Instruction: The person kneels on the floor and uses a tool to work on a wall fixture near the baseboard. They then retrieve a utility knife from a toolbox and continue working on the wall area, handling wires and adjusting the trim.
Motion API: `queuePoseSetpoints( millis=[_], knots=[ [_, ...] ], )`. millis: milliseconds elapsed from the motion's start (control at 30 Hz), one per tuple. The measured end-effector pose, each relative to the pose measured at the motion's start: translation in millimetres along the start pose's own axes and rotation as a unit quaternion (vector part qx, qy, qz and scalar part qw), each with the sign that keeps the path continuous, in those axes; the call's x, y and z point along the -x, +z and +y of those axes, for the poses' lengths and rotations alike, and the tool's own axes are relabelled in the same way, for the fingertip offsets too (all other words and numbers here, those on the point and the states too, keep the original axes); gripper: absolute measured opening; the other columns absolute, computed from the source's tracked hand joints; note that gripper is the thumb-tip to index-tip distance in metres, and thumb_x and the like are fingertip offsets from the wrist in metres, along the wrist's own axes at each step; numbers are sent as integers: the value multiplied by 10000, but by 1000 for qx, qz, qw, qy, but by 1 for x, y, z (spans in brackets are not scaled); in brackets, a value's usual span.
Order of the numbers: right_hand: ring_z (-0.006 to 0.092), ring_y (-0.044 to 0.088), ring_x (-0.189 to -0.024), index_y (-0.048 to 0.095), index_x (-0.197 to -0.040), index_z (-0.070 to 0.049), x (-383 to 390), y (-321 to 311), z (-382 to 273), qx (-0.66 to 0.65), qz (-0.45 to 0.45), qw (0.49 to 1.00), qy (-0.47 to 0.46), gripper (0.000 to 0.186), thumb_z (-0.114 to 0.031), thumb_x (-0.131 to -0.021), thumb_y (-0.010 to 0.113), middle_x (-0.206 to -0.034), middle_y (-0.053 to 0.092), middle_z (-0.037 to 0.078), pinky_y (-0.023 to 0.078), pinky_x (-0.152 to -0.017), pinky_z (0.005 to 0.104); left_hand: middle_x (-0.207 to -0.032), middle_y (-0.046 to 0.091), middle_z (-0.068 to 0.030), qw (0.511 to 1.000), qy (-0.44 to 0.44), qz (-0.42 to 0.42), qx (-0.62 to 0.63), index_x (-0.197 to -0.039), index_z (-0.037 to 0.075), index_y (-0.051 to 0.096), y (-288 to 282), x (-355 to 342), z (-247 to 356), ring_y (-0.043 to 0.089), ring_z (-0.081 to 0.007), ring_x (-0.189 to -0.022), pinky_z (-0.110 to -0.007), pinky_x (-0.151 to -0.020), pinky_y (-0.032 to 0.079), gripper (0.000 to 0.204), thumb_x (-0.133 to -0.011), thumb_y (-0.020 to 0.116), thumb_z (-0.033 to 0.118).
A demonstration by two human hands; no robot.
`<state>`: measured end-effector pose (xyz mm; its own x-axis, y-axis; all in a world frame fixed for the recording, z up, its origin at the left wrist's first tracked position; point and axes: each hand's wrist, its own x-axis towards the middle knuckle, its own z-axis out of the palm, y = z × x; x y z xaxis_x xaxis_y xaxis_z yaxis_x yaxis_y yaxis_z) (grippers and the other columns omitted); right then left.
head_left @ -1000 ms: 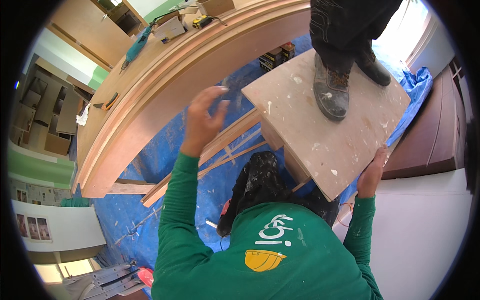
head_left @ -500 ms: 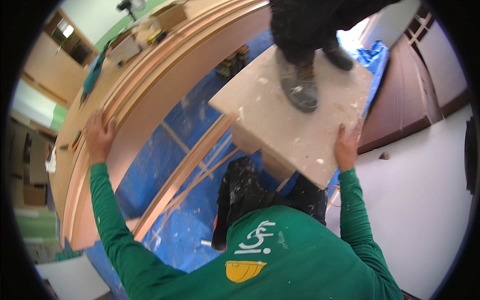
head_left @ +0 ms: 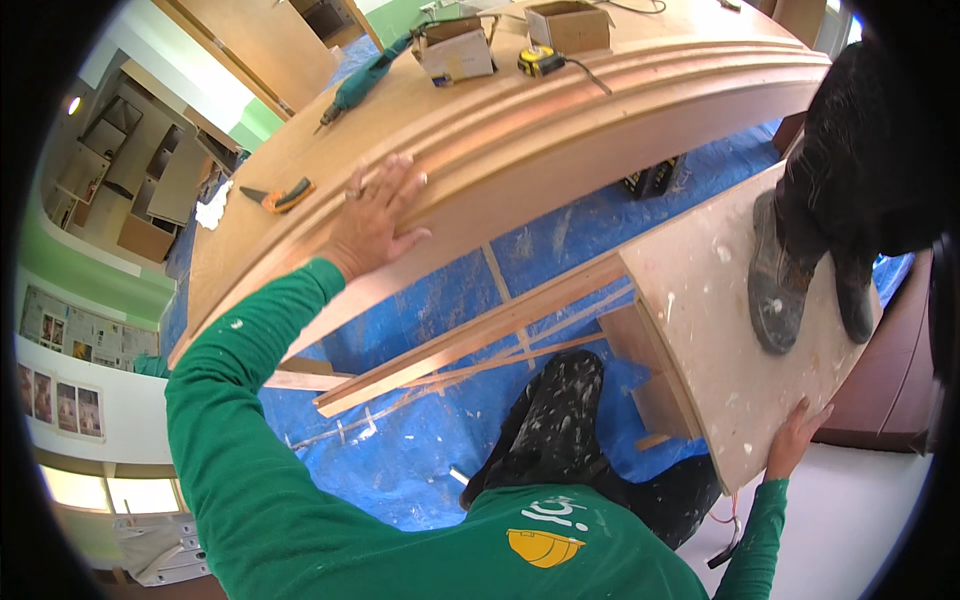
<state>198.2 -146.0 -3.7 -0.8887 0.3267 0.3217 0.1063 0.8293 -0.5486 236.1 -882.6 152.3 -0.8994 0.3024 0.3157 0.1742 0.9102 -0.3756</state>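
Board [head_left: 705, 320] at right, under another person's boots [head_left: 778, 295] | left hand [head_left: 375, 222] flat on stepped wooden edge [head_left: 520, 135], fingers loosely spread, likely bracing | right hand [head_left: 795, 440] at board's rim, probably steadying; I can't tell if fingers grip

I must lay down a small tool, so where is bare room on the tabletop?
The tabletop is bare between the teal drill and the orange-handled tool, and between the drill and the edge strips under the left hand. It is crowded right of the drill, with two cardboard boxes and a tape measure.
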Motion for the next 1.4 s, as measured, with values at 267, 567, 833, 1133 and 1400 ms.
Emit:
queuePoseSetpoints(
  millis=[267, 567, 833, 1133, 1400],
  knots=[
    [425, 316, -1468, 194, -1550, 98, -13, -22, -50, -23, -45, 993, 111, 752, -427, -1070, 436, -1586, 295, 310, 251, -1215, 408, -1598, 346, -167, 996, 21, -69, 55, -1398, 125, 528, -6, -20, -2, 256, -342, -1513, -619, -1213, 123, 656, -850, 734, 422],
    [472, 510, -1303, 161, -1611, -84, -16, -29, -95, 108, -112, 956, 248, 722, -475, -1049, 391, -1513, 448, 265, 361, -1141, 458, -1589, 340, -165, 993, 28, -85, 74, -1404, 143, 495, -1, -18, -20, 218, -347, -1521, -649, -1211, 112, 694, -828, 735, 447],
    [453, 443, -1373, 128, -1628, -219, -36, -20, -22, 381, -239, 826, 341, 792, -542, -979, 447, -1588, 319, 230, 360, -1064, 653, -1624, 304, -116, 987, 7, -86, 136, -1444, 183, 488, 10, -35, -4, 206, -312, -1525, -683, -1196, 128, 647, -886, 673, 453],
    [417, 428, -1390, 350, -1549, -126, 111, -78, -354, 99, -329, 924, 170, 762, -454, -918, 623, -1554, 357, 220, 336, -1081, 642, -1645, 282, -104, 986, 13, -120, 116, -1482, 164, 456, -13, -30, -37, 199, -299, -1538, -662, -1204, 147, 597, -952, 582, 407],
    [387, 501, -1315, 381, -1519, -121, 276, -266, -462, 194, -304, 927, 100, 612, -412, -1003, 533, -1497, 421, 211, 406, -1012, 563, -1628, 307, -177, 943, 70, -293, 143, -1590, 65, 253, -14, -46, 0, 186, -365, -1538, -493, -1244, 197, 648, -1028, 463, 310]
  ],
)
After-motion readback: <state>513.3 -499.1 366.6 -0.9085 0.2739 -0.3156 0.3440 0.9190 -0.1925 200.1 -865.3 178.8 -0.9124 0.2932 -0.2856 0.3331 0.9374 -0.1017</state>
